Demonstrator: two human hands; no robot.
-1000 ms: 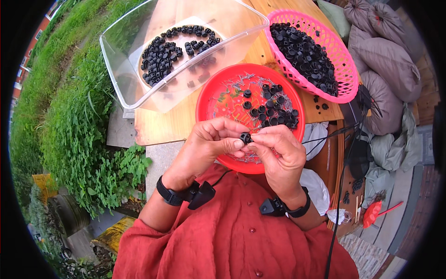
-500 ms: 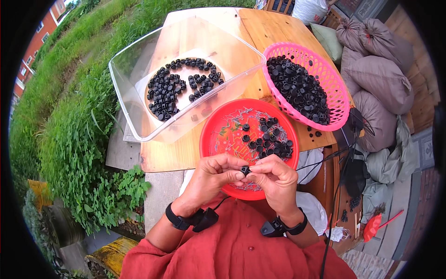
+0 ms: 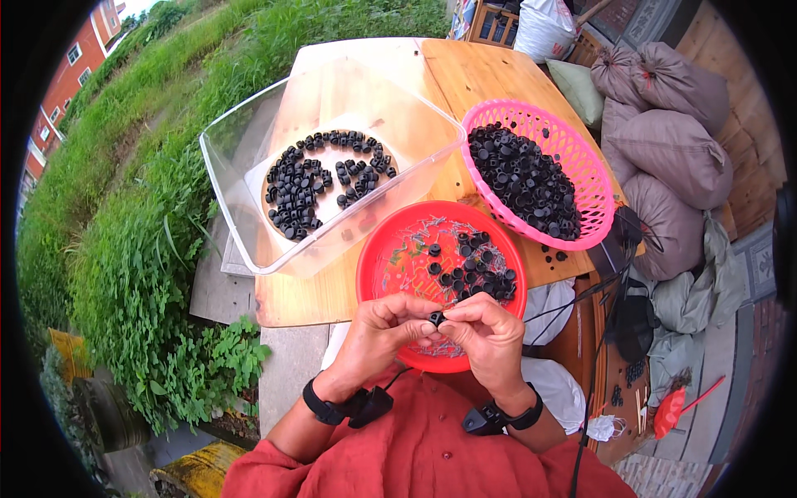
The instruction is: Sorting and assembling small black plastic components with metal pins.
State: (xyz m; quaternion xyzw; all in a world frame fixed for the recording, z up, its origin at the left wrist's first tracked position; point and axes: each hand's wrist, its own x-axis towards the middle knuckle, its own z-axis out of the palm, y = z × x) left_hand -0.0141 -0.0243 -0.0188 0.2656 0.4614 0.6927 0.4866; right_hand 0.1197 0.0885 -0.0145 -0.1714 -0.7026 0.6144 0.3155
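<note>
Between the fingertips of both hands is a small round black plastic part (image 3: 436, 318), held over the near rim of a red tray (image 3: 371, 278). My left hand (image 3: 383, 332) pinches it from the left with thumb and forefinger. From the other side, my right hand (image 3: 488, 336) closes thumb and fingers at its edge; whether a pin is in those fingers is too small to tell. Inside the tray lie many thin metal pins (image 3: 413, 249) and a heap of loose black caps (image 3: 477, 270).
A clear plastic box (image 3: 241, 266) with many assembled black parts stands at the left of the wooden table (image 3: 303, 303). Right of it is a pink openwork basket (image 3: 594, 183) full of black caps. Stuffed sacks (image 3: 672, 149) and a dark cable (image 3: 599, 357) are at the right.
The view has tilted slightly, so the table and containers sit lower in the picture. Both hands stay together on the black part, which looks slightly turned.
</note>
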